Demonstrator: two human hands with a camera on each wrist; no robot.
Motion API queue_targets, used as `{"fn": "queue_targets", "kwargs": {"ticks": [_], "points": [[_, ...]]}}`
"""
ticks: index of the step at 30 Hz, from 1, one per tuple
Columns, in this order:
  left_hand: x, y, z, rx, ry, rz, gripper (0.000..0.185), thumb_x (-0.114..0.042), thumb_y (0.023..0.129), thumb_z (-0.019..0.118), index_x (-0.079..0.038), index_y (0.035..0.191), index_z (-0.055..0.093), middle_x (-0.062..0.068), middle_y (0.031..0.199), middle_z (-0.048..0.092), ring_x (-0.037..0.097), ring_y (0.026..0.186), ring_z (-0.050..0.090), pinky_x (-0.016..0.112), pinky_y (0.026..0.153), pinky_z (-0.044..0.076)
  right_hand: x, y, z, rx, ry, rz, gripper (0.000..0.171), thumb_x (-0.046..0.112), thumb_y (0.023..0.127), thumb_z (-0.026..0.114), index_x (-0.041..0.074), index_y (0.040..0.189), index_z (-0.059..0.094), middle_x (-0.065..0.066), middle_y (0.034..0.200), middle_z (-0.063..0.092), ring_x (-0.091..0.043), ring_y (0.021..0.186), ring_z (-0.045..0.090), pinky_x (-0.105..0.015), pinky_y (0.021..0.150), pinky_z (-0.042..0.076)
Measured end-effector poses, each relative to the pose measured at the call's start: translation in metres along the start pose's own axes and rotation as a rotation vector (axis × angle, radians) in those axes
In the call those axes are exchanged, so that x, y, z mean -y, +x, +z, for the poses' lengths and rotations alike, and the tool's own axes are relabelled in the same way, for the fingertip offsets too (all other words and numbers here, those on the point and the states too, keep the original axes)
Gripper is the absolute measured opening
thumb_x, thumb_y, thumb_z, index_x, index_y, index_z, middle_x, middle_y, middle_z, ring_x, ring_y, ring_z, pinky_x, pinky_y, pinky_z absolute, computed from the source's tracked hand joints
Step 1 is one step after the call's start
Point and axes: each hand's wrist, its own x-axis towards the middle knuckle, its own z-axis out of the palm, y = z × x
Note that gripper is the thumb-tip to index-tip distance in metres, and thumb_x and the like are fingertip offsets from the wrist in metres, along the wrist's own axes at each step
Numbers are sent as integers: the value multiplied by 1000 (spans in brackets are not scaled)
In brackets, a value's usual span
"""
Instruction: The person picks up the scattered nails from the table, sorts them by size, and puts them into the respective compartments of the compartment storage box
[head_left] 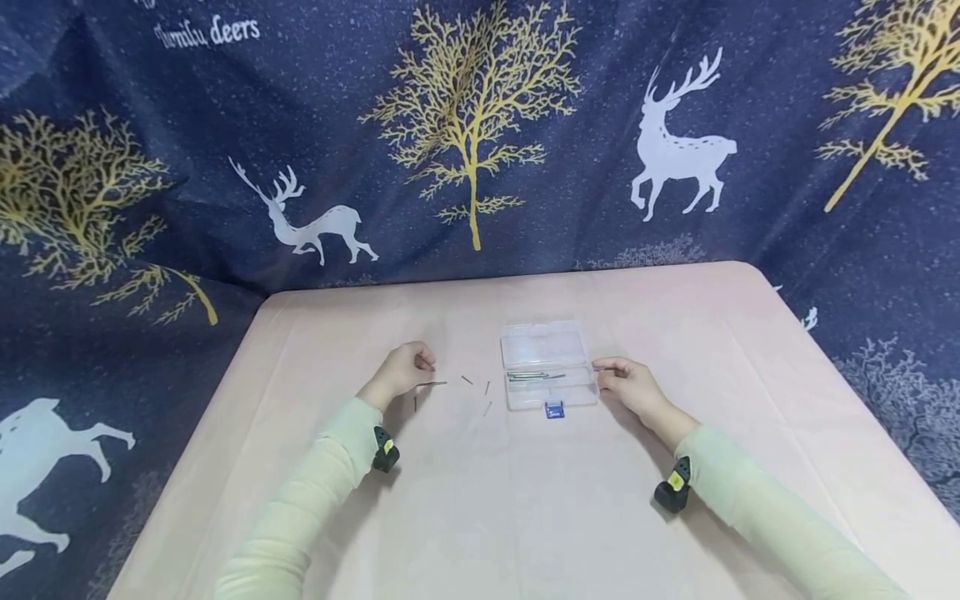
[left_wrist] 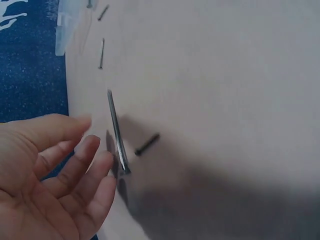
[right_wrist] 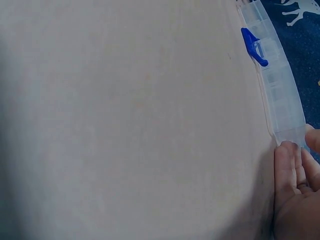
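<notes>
My left hand [head_left: 406, 367] is over the left of the table, fingers loosely bent and thumb apart from them. In the left wrist view a long nail [left_wrist: 116, 127] lies just past the fingertips, with nothing between fingers and thumb. A short dark nail [left_wrist: 147, 144] lies beside it. Toward the middle of the table stands a clear plastic box [head_left: 551, 398] with its lid [head_left: 543, 344] laid back and a blue latch [head_left: 554, 409] at its front. Long nails [head_left: 528, 377] lie inside. My right hand [head_left: 633, 388] touches the box's right end with nearly straight fingers.
Small nails [head_left: 467, 380] are scattered between my left hand and the box. The pink-covered table [head_left: 450, 508] ends at the back against a dark blue curtain [head_left: 315, 108] printed with deer and trees.
</notes>
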Motion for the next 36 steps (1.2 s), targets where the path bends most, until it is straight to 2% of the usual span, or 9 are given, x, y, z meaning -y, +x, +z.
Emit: {"fn": "queue_targets", "kwargs": {"ticks": [6,11,15,22,28,32,36], "points": [[7,-5,-3,22,55,-31,17,6,78,65,2,94,61,14,93,65,25,88,61,39,83,53,2,0,0,5,38,-17,39,2,89,53,-14,125,50,-27,110,62,-1,82,60,-17,77,55],[9,-8,-5,34,109,-53,15,4,77,68,0,90,61,12,90,64,23,83,58,38,79,53,2,1,0,12,67,-20,39,0,90,52,-15,125,48,-23,107,63,0,78,59,-15,75,55],[10,-9,-6,51,135,-84,12,2,79,68,-1,89,62,11,91,64,22,83,56,39,81,52,2,1,-1,7,58,-14,39,0,89,52,-15,125,49,-20,105,64,1,77,58,-15,74,54],[12,-10,-8,94,177,-95,4,-3,83,65,-1,85,62,12,93,64,23,86,56,44,86,50,2,2,0,3,23,1,39,3,89,53,-12,125,50,-21,107,63,1,79,58,-15,75,54],[12,-13,-8,142,223,-37,4,-2,87,59,1,85,60,10,86,61,21,80,53,39,80,49,0,1,0,5,30,2,38,2,90,52,-12,125,50,-23,109,62,0,80,59,-16,76,55],[11,-16,-7,170,290,6,7,-2,91,54,0,86,59,8,84,58,18,76,50,34,75,49,0,1,0,7,37,-5,39,2,90,53,-13,125,50,-23,109,62,0,80,59,-16,76,55],[8,-18,-7,174,334,10,8,-3,93,52,-1,88,58,8,82,59,18,73,50,33,73,50,0,0,0,11,38,-10,39,3,90,53,-13,125,49,-23,109,63,0,81,59,-16,76,55]]}}
